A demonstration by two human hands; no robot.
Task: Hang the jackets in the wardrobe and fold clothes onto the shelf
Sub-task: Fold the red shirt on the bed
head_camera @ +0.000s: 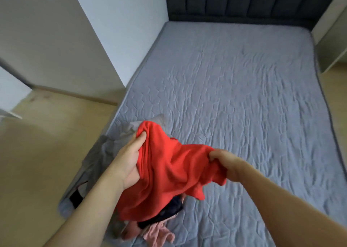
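Stretching between both hands, a red garment (pixel 169 173) hangs above the near left corner of the bed, its long axis running from the upper left down toward the right, with the bulk of the cloth sagging toward the viewer in loose folds. It is plain, bright red, soft and creased; whether it is a shirt or something else cannot be told from its bunched shape. The left hand (pixel 129 158) grips one upper edge, thumb on top of the fabric and fingers hidden beneath it. The right hand (pixel 225 162) pinches the opposite edge, fingers curled into the cloth, knuckles facing up.

Directly under the red garment lies a small heap of clothes: a pale pink piece (pixel 159 235) nearest the viewer, a dark navy piece (pixel 174 207) partly covered by the hanging red cloth, and a grey garment (pixel 105 153) spread toward the bed's left edge, with a black strip showing near the corner.

Beyond the heap, the grey quilted mattress cover (pixel 244 96) runs away to a dark padded headboard (pixel 244 0). Left of the bed are a light wooden floor (pixel 37 162) and a white wall (pixel 120 21).
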